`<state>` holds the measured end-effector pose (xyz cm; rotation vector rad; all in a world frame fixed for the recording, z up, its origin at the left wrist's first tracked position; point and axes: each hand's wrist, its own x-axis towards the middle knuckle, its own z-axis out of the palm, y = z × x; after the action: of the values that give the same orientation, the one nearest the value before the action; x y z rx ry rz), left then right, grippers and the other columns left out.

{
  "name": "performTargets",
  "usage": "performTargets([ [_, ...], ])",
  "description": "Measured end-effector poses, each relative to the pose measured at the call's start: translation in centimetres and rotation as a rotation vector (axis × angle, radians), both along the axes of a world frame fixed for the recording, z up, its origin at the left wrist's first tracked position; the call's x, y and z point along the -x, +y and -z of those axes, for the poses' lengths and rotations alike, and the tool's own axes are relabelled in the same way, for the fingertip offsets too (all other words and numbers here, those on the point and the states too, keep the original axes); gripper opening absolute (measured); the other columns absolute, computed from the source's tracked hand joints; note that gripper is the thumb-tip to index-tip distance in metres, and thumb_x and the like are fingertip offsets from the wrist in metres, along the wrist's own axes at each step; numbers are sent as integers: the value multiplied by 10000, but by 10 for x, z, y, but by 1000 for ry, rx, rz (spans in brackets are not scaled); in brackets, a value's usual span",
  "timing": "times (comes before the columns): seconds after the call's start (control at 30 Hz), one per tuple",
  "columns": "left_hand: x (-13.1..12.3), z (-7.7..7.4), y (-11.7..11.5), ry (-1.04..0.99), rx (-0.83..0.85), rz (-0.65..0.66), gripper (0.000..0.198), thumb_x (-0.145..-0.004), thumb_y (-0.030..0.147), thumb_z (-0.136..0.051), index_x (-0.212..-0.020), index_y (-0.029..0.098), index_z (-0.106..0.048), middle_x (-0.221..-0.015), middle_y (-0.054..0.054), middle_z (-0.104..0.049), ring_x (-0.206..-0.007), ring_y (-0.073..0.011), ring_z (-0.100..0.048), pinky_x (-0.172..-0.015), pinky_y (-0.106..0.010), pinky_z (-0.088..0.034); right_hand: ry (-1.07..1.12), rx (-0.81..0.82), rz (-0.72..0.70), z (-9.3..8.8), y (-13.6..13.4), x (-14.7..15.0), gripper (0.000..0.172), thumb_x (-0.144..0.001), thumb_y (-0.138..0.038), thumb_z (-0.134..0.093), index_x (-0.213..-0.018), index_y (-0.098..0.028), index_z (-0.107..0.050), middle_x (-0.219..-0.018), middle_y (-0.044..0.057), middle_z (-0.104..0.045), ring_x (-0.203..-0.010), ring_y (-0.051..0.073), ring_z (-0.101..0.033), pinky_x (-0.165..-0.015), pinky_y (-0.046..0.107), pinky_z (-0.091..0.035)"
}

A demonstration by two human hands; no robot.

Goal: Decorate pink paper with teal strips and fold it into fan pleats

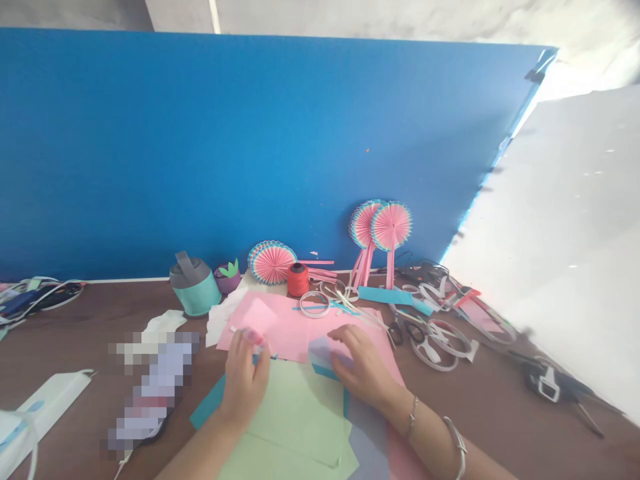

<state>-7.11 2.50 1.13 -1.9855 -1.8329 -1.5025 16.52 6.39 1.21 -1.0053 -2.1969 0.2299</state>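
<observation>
On the brown desk: paper sheets being handled

Pale-green sheets are lying btwn the forearms, w/ a pink sheet just behind. L hand is curling its fingers at a pink-red bit, too blurred to name; can't tell if it's gripping. R hand is holding nothing visible, fingers spread loosely over a blue-grey sheet; contact unclear. Step in hand: prob. sorting or lining up sheets. Next move is prob. calling for a clean pinch on one sheet's edge, w/ the other hand steadying the pile. Scissors are lying nr R hand, and pink paper rosettes are standing by the blue partition.
</observation>
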Motion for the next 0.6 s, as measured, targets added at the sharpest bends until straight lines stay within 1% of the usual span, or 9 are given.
performTargets([
  [0.03,-1,-2,-2,168,-40,32,233,-922,212,-366,-944,196,-597,-827,-57,-548,-846,-214,-526,-766,-348,-425,58,-107,8,-2,-2,-1,315,-795,-143,-486,-1105,-198,-469,-1012,115,-582,-956,247,-556,-812,405,-446],
  [0.1,-7,-3,-4,385,-42,78,305,-905,124,-374,-1107,211,-586,-870,-61,-545,-860,-209,-513,-790,-361,-411,92,-305,-4,-6,-9,-1,408,-811,-195,-509,-1202,-206,-395,-1119,149,-541,-1063,281,-524,-873,456,-419],
  [0.17,-14,0,-5,540,9,118,381,-889,74,-373,-1191,215,-557,-856,-53,-540,-842,-202,-505,-793,-367,-408,8,-409,-56,-10,-14,2,470,-810,-253,-542,-1247,-211,-373,-1179,161,-522,-1132,305,-483,-910,480,-384],
  [0.2,-18,2,-4,598,30,134,387,-884,63,-372,-1191,208,-558,-842,-50,-537,-835,-202,-501,-787,-366,-410,-56,-414,-85,-11,-16,4,474,-813,-274,-551,-1253,-210,-386,-1195,159,-526,-1156,309,-462,-924,478,-365],
  [0.23,-22,4,-4,645,41,144,379,-882,58,-368,-1172,198,-568,-830,-50,-534,-829,-202,-498,-774,-363,-413,-117,-396,-108,-12,-17,7,448,-822,-278,-550,-1243,-207,-414,-1199,151,-538,-1169,305,-448,-935,469,-348],
  [0.3,-27,9,-2,712,45,151,356,-883,51,-358,-1117,183,-593,-799,-46,-525,-802,-200,-492,-730,-345,-415,-198,-329,-134,-11,-17,11,315,-843,-217,-515,-1158,-203,-499,-1138,118,-588,-1129,271,-466,-928,433,-327],
  [0.4,-30,12,-1,742,72,180,338,-884,48,-363,-1072,183,-609,-779,-40,-523,-764,-194,-486,-698,-338,-415,-237,-235,-139,-7,-11,13,167,-845,-111,-467,-936,-196,-579,-927,59,-631,-938,203,-512,-848,374,-321],
  [0.47,-29,10,-1,709,130,222,312,-884,58,-391,-1077,183,-603,-809,-40,-538,-784,-194,-494,-734,-356,-424,-249,-189,-129,-4,-7,11,144,-842,-101,-473,-845,-190,-587,-841,42,-613,-852,183,-499,-784,344,-315],
  [0.6,-21,6,-1,587,238,286,241,-885,153,-493,-1106,196,-579,-925,-45,-579,-871,-205,-523,-780,-365,-433,-237,-100,-84,-1,0,6,141,-838,-96,-488,-788,-182,-588,-783,37,-583,-780,170,-473,-699,305,-308],
])
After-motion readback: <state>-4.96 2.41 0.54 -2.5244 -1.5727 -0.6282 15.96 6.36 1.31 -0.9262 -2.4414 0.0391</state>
